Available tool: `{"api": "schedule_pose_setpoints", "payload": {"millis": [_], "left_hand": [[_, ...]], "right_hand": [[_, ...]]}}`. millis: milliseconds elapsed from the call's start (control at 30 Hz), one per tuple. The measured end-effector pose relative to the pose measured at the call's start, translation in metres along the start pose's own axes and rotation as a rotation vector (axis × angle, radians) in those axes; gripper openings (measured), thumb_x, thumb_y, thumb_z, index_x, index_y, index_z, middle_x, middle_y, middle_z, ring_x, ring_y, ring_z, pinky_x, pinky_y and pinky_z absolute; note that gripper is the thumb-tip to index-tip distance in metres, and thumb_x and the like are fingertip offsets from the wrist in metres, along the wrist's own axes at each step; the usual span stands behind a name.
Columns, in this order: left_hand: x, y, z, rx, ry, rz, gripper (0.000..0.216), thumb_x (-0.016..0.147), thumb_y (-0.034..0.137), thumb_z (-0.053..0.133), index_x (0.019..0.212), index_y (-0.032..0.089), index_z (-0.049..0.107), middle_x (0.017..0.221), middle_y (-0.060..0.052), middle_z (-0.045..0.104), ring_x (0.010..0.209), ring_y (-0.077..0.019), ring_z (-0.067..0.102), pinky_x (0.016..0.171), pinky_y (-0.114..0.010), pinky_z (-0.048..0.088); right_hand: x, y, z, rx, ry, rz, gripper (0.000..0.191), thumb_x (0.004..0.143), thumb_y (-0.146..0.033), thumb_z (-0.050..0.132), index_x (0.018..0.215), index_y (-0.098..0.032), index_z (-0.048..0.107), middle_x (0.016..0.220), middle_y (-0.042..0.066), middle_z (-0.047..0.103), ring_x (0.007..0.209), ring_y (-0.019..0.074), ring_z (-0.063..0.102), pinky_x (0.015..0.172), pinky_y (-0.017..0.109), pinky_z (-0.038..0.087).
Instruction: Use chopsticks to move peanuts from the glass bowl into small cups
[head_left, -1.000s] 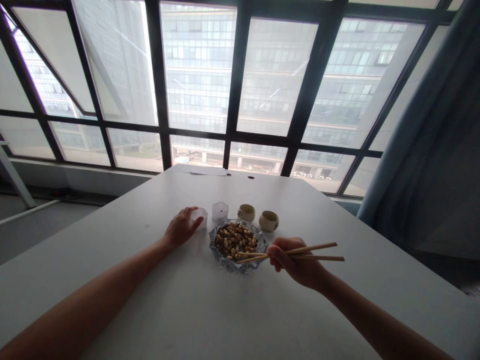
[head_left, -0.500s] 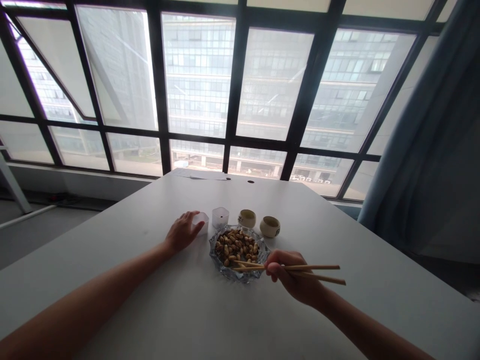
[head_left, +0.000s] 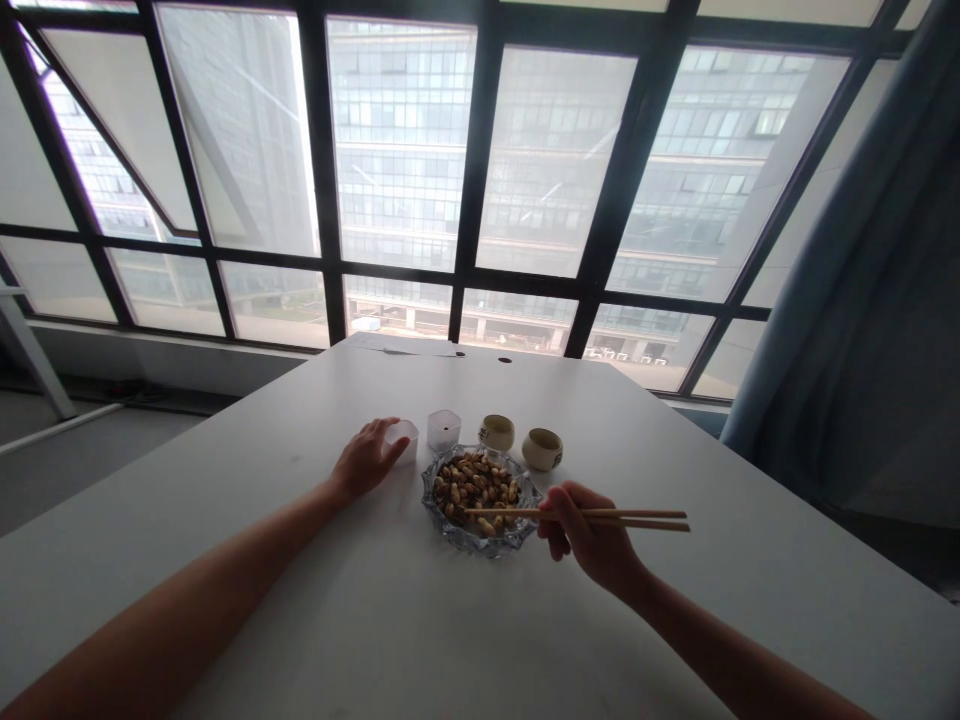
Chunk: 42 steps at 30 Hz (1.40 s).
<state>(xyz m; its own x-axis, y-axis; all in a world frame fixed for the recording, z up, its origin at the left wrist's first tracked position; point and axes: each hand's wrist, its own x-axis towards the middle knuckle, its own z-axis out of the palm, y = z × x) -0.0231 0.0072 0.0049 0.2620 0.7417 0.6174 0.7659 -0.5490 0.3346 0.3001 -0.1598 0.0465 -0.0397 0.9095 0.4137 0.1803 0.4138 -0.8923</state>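
Observation:
My right hand (head_left: 589, 535) grips a pair of wooden chopsticks (head_left: 649, 518), which lie almost level and close together. Their tips reach over a scalloped glass bowl (head_left: 491, 545) filled with brown nuts (head_left: 476, 480), some of them peanuts in the shell. Whether a nut is caught between the tips is too small to tell. On the left, my left hand (head_left: 367, 460) has its thumb and fingers around a small clear plastic box (head_left: 405, 440) standing on the table. A second clear box (head_left: 444, 430), with a dark speck in it, stands just to the right.
Two cream cups with dark characters, a left cup (head_left: 496, 432) and a right cup (head_left: 542, 450), stand behind the bowl. Paper (head_left: 412, 346) lies at the far edge of the white table (head_left: 450, 640). Windows rise beyond; a blue curtain (head_left: 840, 270) hangs at right.
The chopsticks have come up slightly and their crossed ends have drawn together. My right hand has turned a little, while my left hand stays on its box. The view has shifted slightly.

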Motion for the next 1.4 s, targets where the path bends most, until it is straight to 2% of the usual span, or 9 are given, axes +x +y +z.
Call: {"api": "schedule_pose_setpoints", "payload": {"millis": [167,500,667,800,900,1033,1100,1233,1400], "left_hand": [[-0.001,0.001,-0.002,-0.014,0.010,0.000,0.054,0.095,0.059,0.040,0.125,0.018,0.057,0.120,-0.013,0.067,0.109,-0.0280,0.064,0.099,-0.046,0.050],[-0.002,0.002,-0.003,-0.004,-0.019,-0.021,0.055,0.095,0.060,0.037,0.126,0.017,0.055,0.124,-0.013,0.065,0.112,-0.0285,0.062,0.100,-0.046,0.049],[-0.002,0.002,-0.002,-0.008,-0.016,-0.018,0.055,0.095,0.060,0.037,0.125,0.017,0.055,0.124,-0.014,0.065,0.114,-0.0292,0.062,0.100,-0.047,0.049],[-0.002,0.001,-0.001,-0.016,-0.004,-0.009,0.053,0.095,0.058,0.039,0.125,0.018,0.056,0.123,-0.013,0.065,0.112,-0.0283,0.063,0.099,-0.046,0.049],[-0.002,0.001,-0.002,-0.021,-0.009,-0.010,0.053,0.095,0.057,0.039,0.125,0.017,0.055,0.124,-0.014,0.065,0.113,-0.0287,0.062,0.100,-0.047,0.049],[-0.002,0.004,-0.005,-0.021,-0.031,-0.029,0.055,0.096,0.058,0.038,0.126,0.015,0.055,0.125,-0.015,0.064,0.113,-0.0294,0.062,0.100,-0.047,0.049],[-0.002,0.005,-0.006,-0.023,-0.033,-0.034,0.054,0.095,0.058,0.038,0.126,0.016,0.055,0.125,-0.015,0.064,0.111,-0.0288,0.063,0.099,-0.046,0.050],[-0.002,0.005,-0.006,-0.030,-0.020,-0.029,0.052,0.095,0.057,0.041,0.124,0.017,0.056,0.124,-0.014,0.065,0.110,-0.0283,0.064,0.099,-0.045,0.050],[-0.001,0.005,-0.005,-0.030,-0.005,-0.023,0.051,0.094,0.057,0.041,0.124,0.017,0.056,0.123,-0.014,0.066,0.111,-0.0287,0.064,0.100,-0.046,0.050]], "right_hand": [[0.006,-0.002,-0.007,0.031,0.086,0.052,0.058,0.078,-0.073,0.062,0.064,-0.017,0.061,0.048,0.002,0.062,0.033,0.0099,0.052,0.033,0.019,0.038],[0.001,-0.005,0.000,-0.107,0.004,0.051,0.054,0.086,-0.067,0.058,0.065,-0.017,0.060,0.052,0.002,0.063,0.039,0.0109,0.055,0.037,0.020,0.041],[-0.005,-0.010,0.000,-0.279,-0.107,-0.122,0.049,0.096,-0.054,0.051,0.064,-0.018,0.059,0.052,0.002,0.062,0.042,0.0114,0.057,0.041,0.022,0.044],[-0.010,-0.011,0.002,-0.325,-0.177,-0.256,0.049,0.098,-0.049,0.050,0.061,-0.018,0.060,0.049,0.002,0.061,0.040,0.0108,0.056,0.042,0.022,0.044],[-0.005,-0.008,0.002,-0.164,-0.049,-0.154,0.050,0.093,-0.057,0.054,0.064,-0.017,0.062,0.049,0.002,0.062,0.037,0.0113,0.056,0.036,0.021,0.042],[0.015,0.002,-0.010,0.190,0.382,0.075,0.054,0.075,-0.071,0.067,0.068,-0.017,0.061,0.045,0.001,0.060,0.031,0.0111,0.052,0.029,0.021,0.038],[0.024,0.008,-0.019,0.303,0.472,0.151,0.055,0.069,-0.071,0.072,0.068,-0.017,0.060,0.045,0.001,0.061,0.033,0.0113,0.052,0.029,0.020,0.040],[0.032,0.017,-0.030,0.343,0.486,0.171,0.052,0.071,-0.067,0.073,0.068,-0.017,0.059,0.047,0.002,0.062,0.034,0.0118,0.053,0.030,0.022,0.041],[0.028,0.014,-0.027,0.273,0.465,0.105,0.051,0.077,-0.067,0.068,0.068,-0.018,0.059,0.047,0.002,0.062,0.034,0.0135,0.053,0.030,0.024,0.040]]}}
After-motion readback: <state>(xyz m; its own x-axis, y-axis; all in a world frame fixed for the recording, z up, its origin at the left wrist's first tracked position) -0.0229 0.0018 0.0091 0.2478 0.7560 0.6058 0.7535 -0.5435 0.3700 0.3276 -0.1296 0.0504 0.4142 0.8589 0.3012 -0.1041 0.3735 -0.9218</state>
